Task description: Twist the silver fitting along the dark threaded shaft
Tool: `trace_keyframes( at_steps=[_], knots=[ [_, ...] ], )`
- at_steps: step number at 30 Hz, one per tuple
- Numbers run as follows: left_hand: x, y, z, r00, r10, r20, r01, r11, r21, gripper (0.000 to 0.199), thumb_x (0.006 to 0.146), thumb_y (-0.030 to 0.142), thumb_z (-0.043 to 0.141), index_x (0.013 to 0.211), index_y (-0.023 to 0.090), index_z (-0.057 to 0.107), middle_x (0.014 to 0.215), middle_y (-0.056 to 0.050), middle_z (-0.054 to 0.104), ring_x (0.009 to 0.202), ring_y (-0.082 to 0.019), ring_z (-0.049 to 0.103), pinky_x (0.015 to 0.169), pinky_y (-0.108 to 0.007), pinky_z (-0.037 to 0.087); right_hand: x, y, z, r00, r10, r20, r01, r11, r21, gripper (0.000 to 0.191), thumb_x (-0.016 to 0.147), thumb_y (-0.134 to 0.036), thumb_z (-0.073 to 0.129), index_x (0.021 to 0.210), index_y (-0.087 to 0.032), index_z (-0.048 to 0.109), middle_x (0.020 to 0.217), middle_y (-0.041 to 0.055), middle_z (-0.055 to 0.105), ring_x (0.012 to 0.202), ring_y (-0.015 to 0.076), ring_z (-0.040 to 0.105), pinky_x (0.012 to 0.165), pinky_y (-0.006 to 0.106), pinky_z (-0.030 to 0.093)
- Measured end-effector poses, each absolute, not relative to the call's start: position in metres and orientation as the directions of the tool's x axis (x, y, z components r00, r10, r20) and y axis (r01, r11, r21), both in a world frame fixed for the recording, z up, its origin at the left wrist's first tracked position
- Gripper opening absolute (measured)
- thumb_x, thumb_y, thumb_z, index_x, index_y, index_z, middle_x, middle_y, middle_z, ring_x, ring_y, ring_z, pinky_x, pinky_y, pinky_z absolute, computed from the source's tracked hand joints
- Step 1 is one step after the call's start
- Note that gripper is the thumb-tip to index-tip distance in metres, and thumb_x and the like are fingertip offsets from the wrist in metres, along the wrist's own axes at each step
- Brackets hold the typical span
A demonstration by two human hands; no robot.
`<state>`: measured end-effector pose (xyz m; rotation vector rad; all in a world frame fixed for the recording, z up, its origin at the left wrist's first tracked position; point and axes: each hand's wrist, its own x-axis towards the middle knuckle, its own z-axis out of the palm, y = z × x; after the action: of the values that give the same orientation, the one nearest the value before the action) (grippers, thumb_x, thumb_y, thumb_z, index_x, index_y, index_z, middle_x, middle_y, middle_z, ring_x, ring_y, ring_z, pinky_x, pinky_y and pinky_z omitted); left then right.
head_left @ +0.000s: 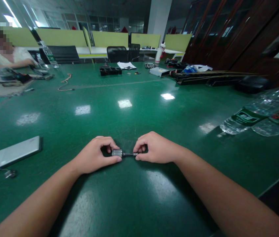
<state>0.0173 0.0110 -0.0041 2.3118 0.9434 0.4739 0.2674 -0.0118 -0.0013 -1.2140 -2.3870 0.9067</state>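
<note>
Left grip [96, 156] pinches the shiny silver cylinder [117, 153] of a small metal tool [125, 154]; right grip [157, 149] pinches its narrower end. Thin dark shaft [128, 154] spans between grips, roughly level; bench [129, 194] beneath, contact unclear.

The small tool [117, 153] looks like metal, its thick end silvery with a soft shine, its thin shaft darker. The counter [99, 123] is smooth and glossy enough to mirror the lights. A pale slab [17, 154] has a smooth, satiny face. The bottle [258, 108] is clear, shiny plastic, the cabinet [228, 36] polished dark wood, the sheets [126, 65] white paper.
</note>
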Motion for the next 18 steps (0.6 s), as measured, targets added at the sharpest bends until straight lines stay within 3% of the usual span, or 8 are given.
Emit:
trace_keyframes(
  at_steps=[6, 18],
  knots=[
    [0.016, 0.010, -0.004, 0.678, 0.730, 0.087, 0.522, -0.561, 0.643, 0.021, 0.077, 0.037, 0.075, 0.084, 0.018, 0.070, 0.077, 0.000, 0.067, 0.070, -0.015, 0.061, 0.069, -0.026, 0.045, 0.280, -0.007, 0.006, -0.509, 0.851, -0.129, 0.715, 0.334, -0.614, 0.014, 0.071, -0.018, 0.073, 0.084, -0.016, 0.077, 0.076, 0.0020, 0.071, 0.067, 0.0127, 0.061, 0.061, 0.023, 0.044],
    [0.015, 0.009, 0.000, 0.672, 0.734, 0.093, 0.519, -0.557, 0.648, 0.020, 0.077, 0.036, 0.074, 0.083, 0.017, 0.070, 0.076, 0.000, 0.066, 0.070, -0.015, 0.061, 0.069, -0.026, 0.045, 0.275, -0.008, 0.005, -0.539, 0.839, -0.075, 0.659, 0.364, -0.658, 0.015, 0.071, -0.019, 0.074, 0.086, -0.018, 0.078, 0.078, 0.0023, 0.071, 0.070, 0.0132, 0.062, 0.063, 0.024, 0.046]
  ],
)
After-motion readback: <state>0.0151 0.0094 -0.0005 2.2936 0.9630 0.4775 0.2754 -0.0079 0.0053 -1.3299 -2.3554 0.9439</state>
